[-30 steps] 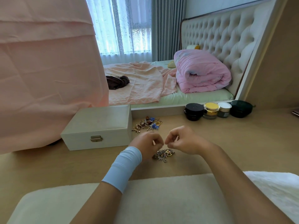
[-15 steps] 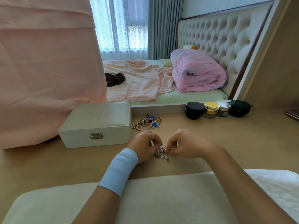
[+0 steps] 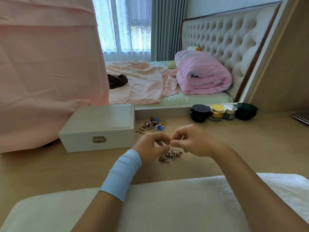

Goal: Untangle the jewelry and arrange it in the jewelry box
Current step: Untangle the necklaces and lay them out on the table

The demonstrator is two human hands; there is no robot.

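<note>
While right hand point(image 3: 192, 143) pinches tangle point(image 3: 170, 154), jewelry box point(image 3: 100, 128) apart.

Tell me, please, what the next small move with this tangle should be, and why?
Probably ease the pinched strand gently apart from the tangled clump. The left hand and right hand both seem to pinch at its top, just over the table, and the rest lies knotted below. The jewelry box is closed, so nothing can be stowed yet.

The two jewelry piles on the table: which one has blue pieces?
The far pile, right of the white box; the near pile looks only gold and silver.
</note>
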